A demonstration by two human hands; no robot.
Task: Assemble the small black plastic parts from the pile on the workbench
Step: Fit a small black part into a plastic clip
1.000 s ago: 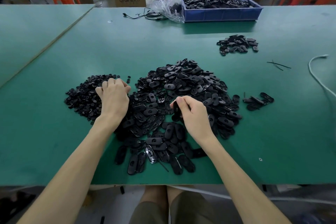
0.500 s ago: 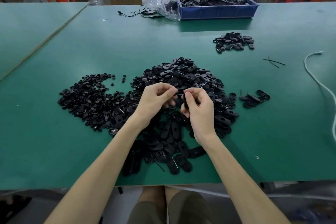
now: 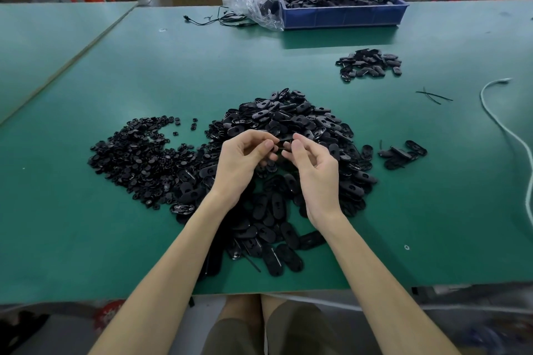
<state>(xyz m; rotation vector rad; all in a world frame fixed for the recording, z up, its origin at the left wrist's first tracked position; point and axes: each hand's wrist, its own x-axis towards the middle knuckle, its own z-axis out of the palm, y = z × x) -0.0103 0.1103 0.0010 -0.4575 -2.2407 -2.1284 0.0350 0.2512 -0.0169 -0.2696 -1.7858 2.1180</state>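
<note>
Your left hand (image 3: 240, 161) and right hand (image 3: 314, 164) pinch one black part (image 3: 284, 143) between fingertips, raised above the pile (image 3: 288, 130). Whether a second piece is held you cannot tell. Risk: a skewed press — the part slips and drops into the pile. The small-parts heap (image 3: 138, 158) lies left; finished pieces (image 3: 402, 153), the far group (image 3: 369, 65), the bin (image 3: 343, 16) and the cable (image 3: 501, 127) lie clear.

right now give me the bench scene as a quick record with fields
left hand: grip on one end of a black part
right hand: grip on its other end
main pile: oval black pieces, under and beyond the hands
small-piece pile: left of it
far small heap: right rear
blue bin: far edge, holds black parts
workbench: green top
</note>
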